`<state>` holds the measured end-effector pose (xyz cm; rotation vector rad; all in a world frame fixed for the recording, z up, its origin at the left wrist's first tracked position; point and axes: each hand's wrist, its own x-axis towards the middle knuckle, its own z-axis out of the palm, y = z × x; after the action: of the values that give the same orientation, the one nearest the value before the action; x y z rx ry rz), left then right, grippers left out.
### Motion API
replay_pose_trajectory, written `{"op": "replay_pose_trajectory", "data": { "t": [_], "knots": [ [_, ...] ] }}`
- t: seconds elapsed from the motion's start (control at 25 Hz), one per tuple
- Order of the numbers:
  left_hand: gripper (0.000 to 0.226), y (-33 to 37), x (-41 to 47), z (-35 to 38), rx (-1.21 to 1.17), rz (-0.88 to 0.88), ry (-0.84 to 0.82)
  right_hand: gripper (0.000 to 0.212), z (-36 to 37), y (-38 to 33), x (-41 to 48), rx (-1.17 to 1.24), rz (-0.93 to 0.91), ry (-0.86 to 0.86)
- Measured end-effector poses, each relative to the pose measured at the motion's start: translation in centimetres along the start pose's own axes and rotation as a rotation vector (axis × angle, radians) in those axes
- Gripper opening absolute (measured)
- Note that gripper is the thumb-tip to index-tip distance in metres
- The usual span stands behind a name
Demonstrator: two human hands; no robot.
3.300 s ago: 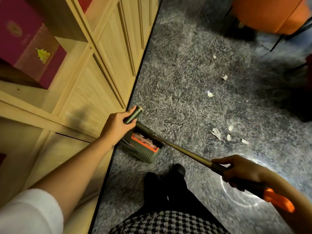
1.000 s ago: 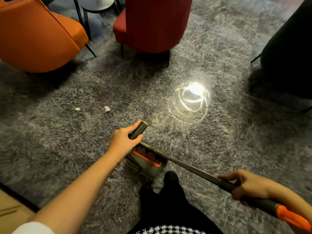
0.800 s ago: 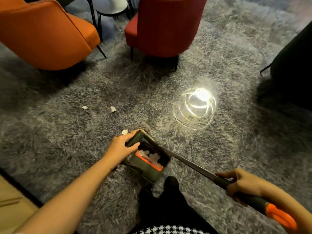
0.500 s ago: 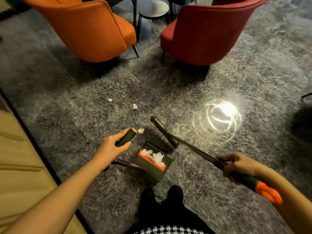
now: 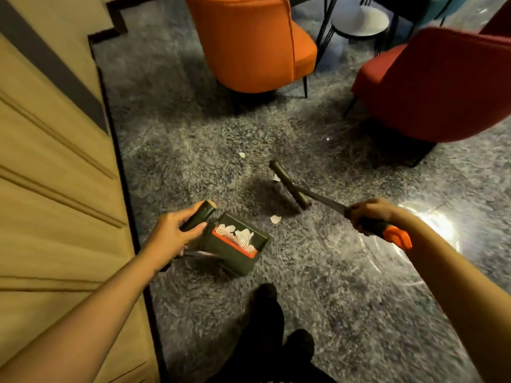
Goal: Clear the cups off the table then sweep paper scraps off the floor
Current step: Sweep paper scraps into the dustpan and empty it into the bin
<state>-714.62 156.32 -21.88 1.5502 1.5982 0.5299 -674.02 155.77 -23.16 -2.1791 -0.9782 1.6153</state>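
Dark-green plastic fills both grips: the left hand (image 5: pixel 171 236) has its fingers (image 5: pixel 195 227) curled round the dustpan handle (image 5: pixel 199 217), and the right hand (image 5: pixel 369 214) is closed round the broom shaft (image 5: pixel 381 226), just ahead of its orange end. The dustpan (image 5: pixel 235 246) sits on the grey carpet (image 5: pixel 345 299) at the person's 11 o'clock, with white scraps inside. The broom head (image 5: pixel 287 186) rests at 12 o'clock, with one paper scrap (image 5: pixel 275 219) between it and the pan and a second scrap (image 5: pixel 242 155) farther out. Sweeping looks partway done. The next move is probably to drag the near scrap toward 7 o'clock into the pan's mouth.
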Motion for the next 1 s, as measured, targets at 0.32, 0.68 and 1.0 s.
{"op": "replay_pose_trajectory", "data": {
  "t": [0.32,0.68,1.0],
  "knots": [
    [0.049,-3.2,8.3,-1.9,-0.011,-0.055,-0.088,0.017,4.1,-11.8,11.0,-0.198,-0.010,0.133],
    [0.037,-2.0,14.4,0.1,-0.015,0.031,-0.122,0.024,9.4,-5.8,10.7,-0.473,0.082,-0.151],
    [0.043,-0.3,15.4,0.3,0.118,0.086,-0.093,0.063,6.0,-4.1,3.2,-0.196,0.170,-0.289]
  ]
}}
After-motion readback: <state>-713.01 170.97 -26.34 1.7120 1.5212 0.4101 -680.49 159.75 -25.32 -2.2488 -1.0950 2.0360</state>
